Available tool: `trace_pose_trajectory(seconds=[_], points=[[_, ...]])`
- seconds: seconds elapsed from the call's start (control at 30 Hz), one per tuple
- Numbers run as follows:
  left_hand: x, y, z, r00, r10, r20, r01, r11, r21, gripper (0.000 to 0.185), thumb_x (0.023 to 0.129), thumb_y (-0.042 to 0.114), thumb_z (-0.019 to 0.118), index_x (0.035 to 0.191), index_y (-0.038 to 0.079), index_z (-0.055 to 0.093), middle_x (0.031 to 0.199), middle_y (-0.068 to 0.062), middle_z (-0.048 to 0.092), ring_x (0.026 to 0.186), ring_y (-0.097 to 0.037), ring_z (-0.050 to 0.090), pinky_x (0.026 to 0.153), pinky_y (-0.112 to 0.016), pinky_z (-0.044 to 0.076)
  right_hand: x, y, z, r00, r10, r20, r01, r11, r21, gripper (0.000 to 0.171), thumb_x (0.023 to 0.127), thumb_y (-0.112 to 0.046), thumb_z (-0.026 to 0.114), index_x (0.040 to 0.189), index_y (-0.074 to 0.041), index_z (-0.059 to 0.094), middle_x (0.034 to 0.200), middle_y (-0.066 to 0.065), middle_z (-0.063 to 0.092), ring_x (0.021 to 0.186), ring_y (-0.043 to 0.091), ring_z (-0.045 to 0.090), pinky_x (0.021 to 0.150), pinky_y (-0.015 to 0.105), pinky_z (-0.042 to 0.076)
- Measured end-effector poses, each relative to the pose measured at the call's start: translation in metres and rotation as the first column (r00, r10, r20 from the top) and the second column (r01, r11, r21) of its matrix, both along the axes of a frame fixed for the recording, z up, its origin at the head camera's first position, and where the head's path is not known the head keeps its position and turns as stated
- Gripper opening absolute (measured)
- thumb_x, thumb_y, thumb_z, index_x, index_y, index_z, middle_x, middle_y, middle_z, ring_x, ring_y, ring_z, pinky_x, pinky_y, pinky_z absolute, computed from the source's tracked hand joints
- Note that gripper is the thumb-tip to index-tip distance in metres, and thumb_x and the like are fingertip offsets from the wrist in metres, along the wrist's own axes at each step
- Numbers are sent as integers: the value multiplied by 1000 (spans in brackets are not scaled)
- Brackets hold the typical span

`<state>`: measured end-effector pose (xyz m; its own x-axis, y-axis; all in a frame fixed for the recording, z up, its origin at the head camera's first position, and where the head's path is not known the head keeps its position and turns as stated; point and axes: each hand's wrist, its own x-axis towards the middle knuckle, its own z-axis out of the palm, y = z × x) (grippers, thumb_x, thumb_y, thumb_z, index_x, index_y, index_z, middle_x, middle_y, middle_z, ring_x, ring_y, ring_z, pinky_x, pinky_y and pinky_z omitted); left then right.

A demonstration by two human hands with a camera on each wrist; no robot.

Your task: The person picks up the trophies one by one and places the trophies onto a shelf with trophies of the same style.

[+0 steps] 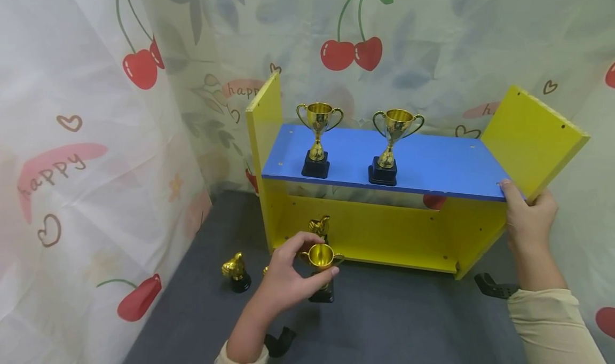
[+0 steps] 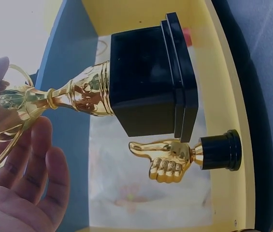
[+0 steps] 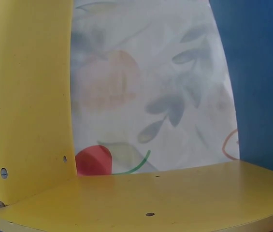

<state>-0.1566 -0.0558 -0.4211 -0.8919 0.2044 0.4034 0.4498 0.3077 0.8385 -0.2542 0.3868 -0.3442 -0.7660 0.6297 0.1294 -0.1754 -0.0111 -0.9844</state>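
Observation:
My left hand point(image 1: 287, 278) holds a gold two-handled trophy cup point(image 1: 321, 256) by its bowl, in front of the lower shelf. In the left wrist view the cup's black base point(image 2: 143, 79) points away from the palm. On the blue shelf board point(image 1: 442, 158) stand two similar cups, a left trophy point(image 1: 315, 164) and a right trophy point(image 1: 383, 172). Behind the held cup, a gold thumbs-up trophy point(image 2: 165, 159) stands on the yellow lower shelf point(image 1: 389, 236). My right hand point(image 1: 530, 222) grips the rack's right side, its thumb on the blue board's front corner.
Left of the rack, another thumbs-up trophy point(image 1: 236, 272) stands on the dark table point(image 1: 384, 321); a bit of gold shows behind my left hand. Yellow side panels point(image 1: 533, 134) rise above the blue board. A cherry-print cloth point(image 1: 427, 60) hangs behind.

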Motion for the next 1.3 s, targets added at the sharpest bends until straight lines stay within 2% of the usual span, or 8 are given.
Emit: trace_pose_trajectory(seconds=[0.33,0.5,0.73,1.1,1.3], points=[[-2,4,3,1000,-13,-5,13,1000,-12,47,85,33,92,124,31,65,118,18,67,105,-9,64,88,-31,57,1,-2,1,1000,1,6,-1,1000,-13,24,96,-20,76,118,-18,65,113,-7,58,102,9,54,80,11,47],[-1,5,3,999,-31,-7,31,999,-11,46,85,32,92,123,33,64,117,17,67,104,-10,64,88,-34,58,1,-3,1,1000,-1,27,2,1000,-5,23,96,-21,77,116,-19,65,112,-8,57,102,9,54,81,12,46],[-2,8,3,999,-42,-13,42,999,-8,47,85,32,91,124,32,64,119,16,68,107,-9,64,89,-32,57,1,-3,1,999,2,44,-2,1000,2,28,97,-24,76,122,-21,64,114,-10,57,104,8,53,84,13,46],[-5,11,4,998,-64,-18,64,998,-5,48,86,29,91,125,20,67,119,15,68,106,-11,65,89,-32,57,2,-3,1,1000,2,32,-2,1000,10,25,97,-24,76,120,-20,66,112,-9,58,103,8,54,83,14,45],[-6,12,4,997,-72,-19,72,997,-4,46,86,30,91,124,25,66,118,15,68,104,-10,65,87,-35,59,2,-3,0,999,-6,41,5,1000,27,24,97,-24,76,118,-21,64,111,-8,57,101,8,53,80,14,46]])
